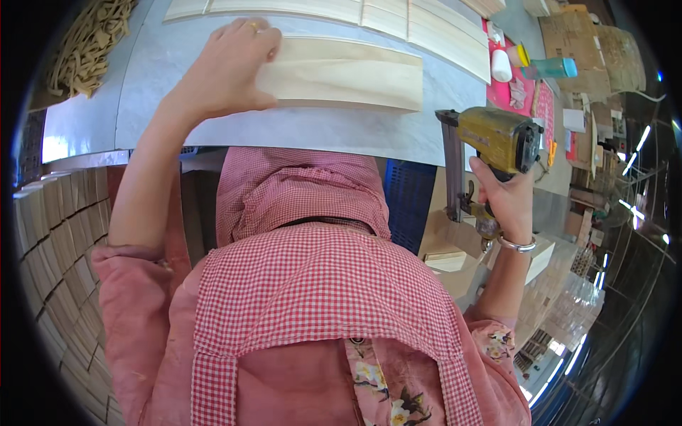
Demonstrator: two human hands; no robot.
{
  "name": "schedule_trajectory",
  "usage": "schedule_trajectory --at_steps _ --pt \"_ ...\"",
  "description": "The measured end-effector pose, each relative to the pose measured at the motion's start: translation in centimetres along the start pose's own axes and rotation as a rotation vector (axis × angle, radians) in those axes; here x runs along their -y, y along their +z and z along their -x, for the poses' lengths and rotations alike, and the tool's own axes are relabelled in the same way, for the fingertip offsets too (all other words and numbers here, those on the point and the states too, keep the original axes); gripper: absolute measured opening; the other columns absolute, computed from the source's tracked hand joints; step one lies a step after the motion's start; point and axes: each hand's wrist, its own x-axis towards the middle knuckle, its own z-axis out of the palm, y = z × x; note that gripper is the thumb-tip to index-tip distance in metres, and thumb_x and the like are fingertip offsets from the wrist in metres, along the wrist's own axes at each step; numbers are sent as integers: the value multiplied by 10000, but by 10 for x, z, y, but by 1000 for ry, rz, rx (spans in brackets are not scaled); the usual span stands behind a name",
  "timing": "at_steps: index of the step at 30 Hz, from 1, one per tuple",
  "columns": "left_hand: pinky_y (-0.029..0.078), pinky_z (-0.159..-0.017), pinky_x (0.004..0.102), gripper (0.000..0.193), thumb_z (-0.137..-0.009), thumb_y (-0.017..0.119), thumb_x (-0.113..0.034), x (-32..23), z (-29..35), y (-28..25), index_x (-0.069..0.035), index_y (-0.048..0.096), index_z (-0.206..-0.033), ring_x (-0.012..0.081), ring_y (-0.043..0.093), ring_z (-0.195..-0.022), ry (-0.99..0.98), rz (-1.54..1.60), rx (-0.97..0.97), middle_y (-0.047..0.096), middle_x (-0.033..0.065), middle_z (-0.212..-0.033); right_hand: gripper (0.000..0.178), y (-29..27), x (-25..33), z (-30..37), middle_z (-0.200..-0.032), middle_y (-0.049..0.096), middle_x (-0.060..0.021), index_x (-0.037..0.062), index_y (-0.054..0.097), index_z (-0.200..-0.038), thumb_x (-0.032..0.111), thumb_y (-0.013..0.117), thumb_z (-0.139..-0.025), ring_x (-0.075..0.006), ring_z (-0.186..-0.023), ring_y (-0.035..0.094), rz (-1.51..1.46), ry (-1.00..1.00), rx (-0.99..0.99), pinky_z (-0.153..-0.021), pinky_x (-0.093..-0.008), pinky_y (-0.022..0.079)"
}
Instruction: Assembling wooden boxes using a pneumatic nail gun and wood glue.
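Our left hand (231,71) takes the left end of a pale wooden piece (348,74), which lies lengthwise on the grey-white counter (341,129) and reaches out to the right of the fingers (264,42). They are parted across its width, thumb by the near edge and the others toward the far one, so we have that end held between them; the fingertips are a little blurred, and we cannot quite tell how firmly they press. Our right hand (508,199) is closed around the handle of a yellow-and-black nail gun (494,138) (a silvery bangle (517,246) circles that wrist), just right of the wooden piece and apart from it. Beyond the wooden piece, more pale boards (383,15) lie along the counter's far side.
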Motion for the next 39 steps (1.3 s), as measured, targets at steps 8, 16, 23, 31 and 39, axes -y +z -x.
schedule_trajectory --at_steps 8,16,23,31,39 --pt "526 -829 395 543 -521 844 -244 -49 -15 40 -34 652 -984 335 569 -965 49 34 -198 607 200 -1140 179 10 1 -4 -670 636 -31 -38 680 -904 97 765 -822 -85 -439 471 59 -63 116 -401 -233 366" --pt "522 -836 372 575 -523 851 -270 -62 -27 52 -35 677 -1018 326 560 -973 20 30 -195 604 208 -1172 181 17 5 -11 -654 637 -34 -33 684 -908 103 767 -823 -93 -432 482 71 -50 136 -402 -231 369" --pt "519 -853 367 565 -529 857 -291 -63 -28 51 -41 691 -1009 316 552 -998 1 31 -166 602 193 -1179 177 20 8 -14 -645 634 -29 -31 685 -909 101 767 -825 -95 -429 487 44 -8 158 -404 -227 372" --pt "511 -881 369 564 -543 859 -301 -58 -24 56 -53 675 -1016 306 551 -1032 11 36 -216 602 175 -1174 183 20 20 -21 -678 643 -39 -34 680 -935 86 761 -824 -95 -453 502 215 11 189 -420 -233 389" --pt "508 -905 384 548 -557 852 -223 -25 -1 53 -91 581 -1015 303 555 -1083 99 186 -223 577 149 -1206 240 24 37 -10 -795 690 -72 -42 668 -1003 69 762 -811 -126 -567 590 200 14 178 -508 -262 469"
